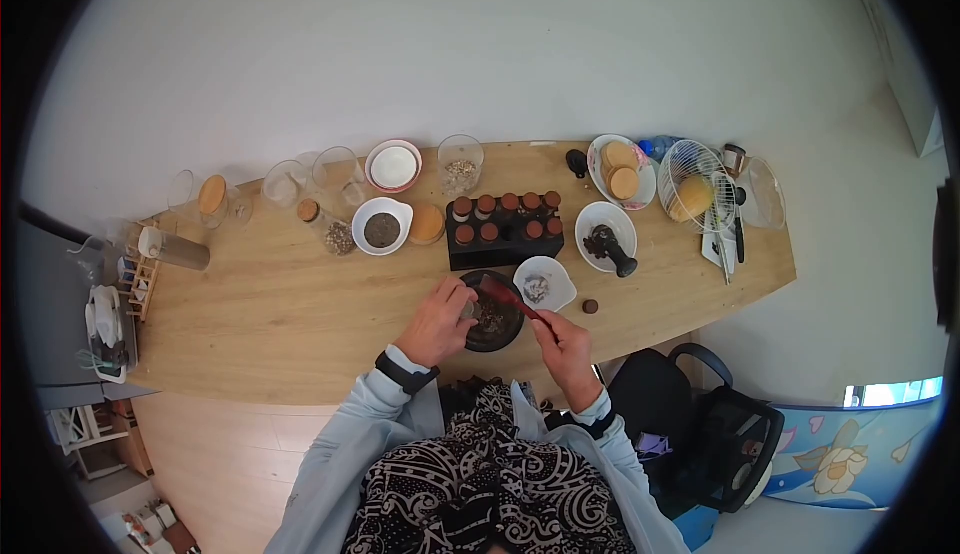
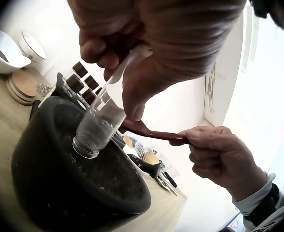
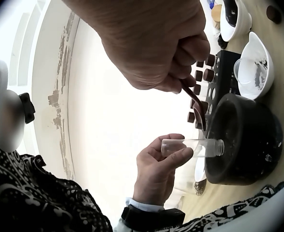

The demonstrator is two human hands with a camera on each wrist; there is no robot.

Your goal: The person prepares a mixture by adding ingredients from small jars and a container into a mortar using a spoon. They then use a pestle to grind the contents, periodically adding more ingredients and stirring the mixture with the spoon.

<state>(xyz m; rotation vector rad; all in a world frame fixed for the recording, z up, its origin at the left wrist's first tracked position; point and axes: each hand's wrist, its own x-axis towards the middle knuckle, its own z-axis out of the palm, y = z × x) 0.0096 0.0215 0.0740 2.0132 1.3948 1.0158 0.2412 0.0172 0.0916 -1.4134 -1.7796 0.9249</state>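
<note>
Tilted mouth-down over a black mortar [image 2: 35,169], a small clear glass vial [image 2: 98,128] is held between the thumb and fingers of my left hand [image 1: 437,322]. My right hand [image 1: 568,359] grips the handle of a dark red spoon [image 2: 156,135], whose broad end is beside the vial above the mortar's rim. Brown bits [image 1: 490,319] lie in the mortar. Close on its right stands a white spouted bowl [image 1: 562,294] with pale and dark bits inside. A loose brown cap [image 1: 590,306] lies to the right of that bowl.
Behind the mortar is a black rack [image 1: 490,256] of brown-capped vials. A white bowl [image 1: 630,226] with a black pestle stands at right, near a wire basket [image 1: 690,164]. Glass jars [image 1: 340,169] and a white bowl [image 1: 402,216] of dark grains are at left.
</note>
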